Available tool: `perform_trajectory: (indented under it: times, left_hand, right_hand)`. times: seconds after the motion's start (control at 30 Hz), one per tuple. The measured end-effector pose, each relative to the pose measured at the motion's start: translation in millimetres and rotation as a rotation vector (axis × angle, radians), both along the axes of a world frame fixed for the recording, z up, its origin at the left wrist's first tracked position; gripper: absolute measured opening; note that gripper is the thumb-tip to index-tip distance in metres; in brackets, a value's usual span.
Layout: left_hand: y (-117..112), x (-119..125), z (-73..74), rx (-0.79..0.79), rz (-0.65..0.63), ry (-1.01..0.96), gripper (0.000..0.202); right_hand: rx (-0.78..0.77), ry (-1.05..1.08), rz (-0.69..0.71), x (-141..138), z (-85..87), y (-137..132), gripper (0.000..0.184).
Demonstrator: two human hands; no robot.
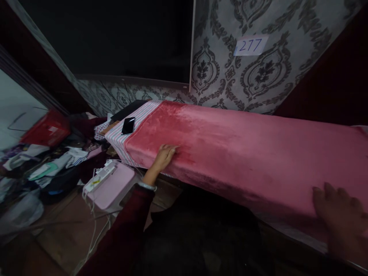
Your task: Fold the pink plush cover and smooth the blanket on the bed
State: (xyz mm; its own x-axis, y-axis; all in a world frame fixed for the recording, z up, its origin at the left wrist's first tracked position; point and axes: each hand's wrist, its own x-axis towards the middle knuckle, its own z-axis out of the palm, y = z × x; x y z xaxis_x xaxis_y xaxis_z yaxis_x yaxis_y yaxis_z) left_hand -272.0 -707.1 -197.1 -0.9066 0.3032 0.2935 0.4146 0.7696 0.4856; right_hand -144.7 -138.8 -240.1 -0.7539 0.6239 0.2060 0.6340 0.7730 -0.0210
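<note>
A long pink plush blanket (230, 138) lies spread over a low bench or cabinet against the wall. Under its left end shows a striped cloth (116, 138). My left hand (165, 155) rests on the blanket near its left front edge, fingers stretched out and holding nothing. At the far right, my right hand (340, 212) lies over the blanket with its fingers spread, dim and slightly blurred. A dark phone (128, 125) sits on the striped cloth, beyond my left hand.
A large dark television (115, 42) hangs above the blanket. Left of the bench stands a pink stool (117, 186) with a white power strip (102, 176) and trailing cords. Clothes, bags and a red bag (47, 128) crowd the floor. A "277" paper (251, 45) is on the wall.
</note>
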Motion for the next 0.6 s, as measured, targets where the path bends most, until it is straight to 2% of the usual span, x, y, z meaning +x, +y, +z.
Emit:
perform_trajectory:
  times: [0.13,0.23,0.3,0.37,0.5,0.6]
  left_hand:
    - [-38.0,15.0,-2.9,0.042,0.106,0.054,0.056]
    - [-45.9,8.2,3.9,-0.018,0.256,0.072,0.055]
    - [-36.2,-1.7,10.1,-0.118,0.319,0.066,0.051]
    - [-16.2,-10.1,14.3,-0.245,0.325,0.006,0.054]
    - [29.4,-10.3,12.4,-0.450,0.168,-0.135,0.067]
    - [42.0,-3.0,6.8,-0.480,0.125,-0.137,0.066]
  right_hand:
    - [-0.172,0.072,-0.071,1.1,9.9,-9.8,0.083]
    - [-0.220,0.085,-0.075,2.1,18.6,-16.2,0.084]
    - [-0.235,0.081,-0.069,2.7,22.7,-19.4,0.085]
    - [-0.240,0.072,-0.070,3.0,25.7,-22.0,0.086]
    - [-0.239,0.068,-0.072,3.4,28.2,-24.3,0.085]
    - [-0.251,0.079,-0.048,3.7,26.3,-21.6,0.082]
